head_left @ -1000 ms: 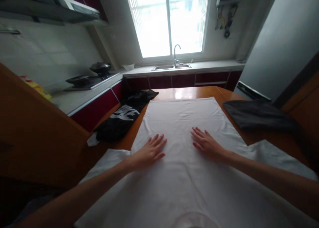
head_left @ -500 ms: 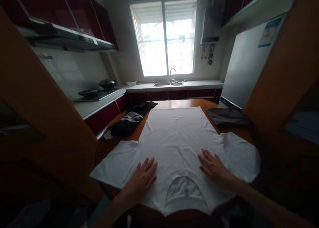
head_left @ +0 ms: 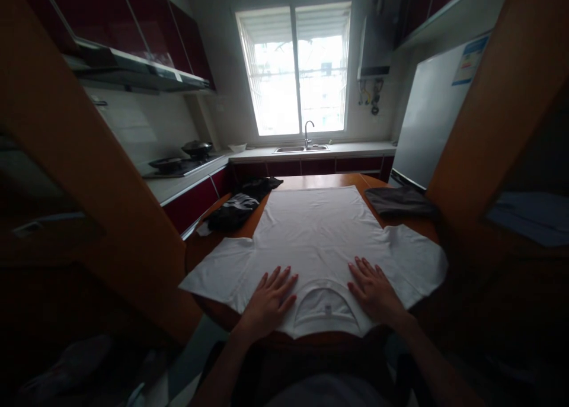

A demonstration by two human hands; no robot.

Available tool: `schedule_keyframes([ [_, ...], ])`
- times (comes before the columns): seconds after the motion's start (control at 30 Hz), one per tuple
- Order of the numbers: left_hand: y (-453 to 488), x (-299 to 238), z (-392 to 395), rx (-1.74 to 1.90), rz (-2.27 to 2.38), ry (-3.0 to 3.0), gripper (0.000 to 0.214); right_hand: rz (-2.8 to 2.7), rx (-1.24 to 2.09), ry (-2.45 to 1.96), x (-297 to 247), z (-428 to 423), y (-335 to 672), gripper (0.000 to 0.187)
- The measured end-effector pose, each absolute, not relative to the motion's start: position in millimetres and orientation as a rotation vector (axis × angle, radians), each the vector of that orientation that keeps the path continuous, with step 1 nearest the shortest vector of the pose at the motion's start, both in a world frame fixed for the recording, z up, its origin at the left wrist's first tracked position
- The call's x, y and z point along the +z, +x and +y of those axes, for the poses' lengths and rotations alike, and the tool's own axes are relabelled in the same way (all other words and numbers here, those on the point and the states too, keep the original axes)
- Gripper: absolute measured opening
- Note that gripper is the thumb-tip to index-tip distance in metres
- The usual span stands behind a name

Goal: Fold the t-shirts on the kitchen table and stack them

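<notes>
White short-sleeved cloth T-shirt spread flat on the orange-brown wooden worktop, collar at the near end, left hand and right hand palm-down on the T-shirt, fingers slightly apart.

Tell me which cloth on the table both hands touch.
The white shirt, spread in the middle: left hand and right hand rest on it. The black cloth, left, and grey cloth, right, are untouched.

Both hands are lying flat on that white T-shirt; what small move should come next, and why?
Perhaps slide the right hand outward onto the sleeve beside it, smoothing lightly. The white T-shirt looks creased where that sleeve joins its body, and the hand lies flat with nothing in its grasp.
</notes>
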State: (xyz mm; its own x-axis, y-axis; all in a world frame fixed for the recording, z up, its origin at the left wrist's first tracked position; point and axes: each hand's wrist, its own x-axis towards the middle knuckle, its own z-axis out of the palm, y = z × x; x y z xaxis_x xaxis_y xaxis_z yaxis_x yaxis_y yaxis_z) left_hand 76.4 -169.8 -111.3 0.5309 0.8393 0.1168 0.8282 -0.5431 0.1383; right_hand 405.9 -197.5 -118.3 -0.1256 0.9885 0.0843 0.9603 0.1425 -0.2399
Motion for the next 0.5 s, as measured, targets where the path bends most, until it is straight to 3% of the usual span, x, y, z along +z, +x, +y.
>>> schedule_keyframes([
  [0.5,78.5,-113.3,-172.7,0.407,1.501,2.631,0.051,-2.159,0.091,-1.915,-120.8,-197.8,406.2,0.057],
])
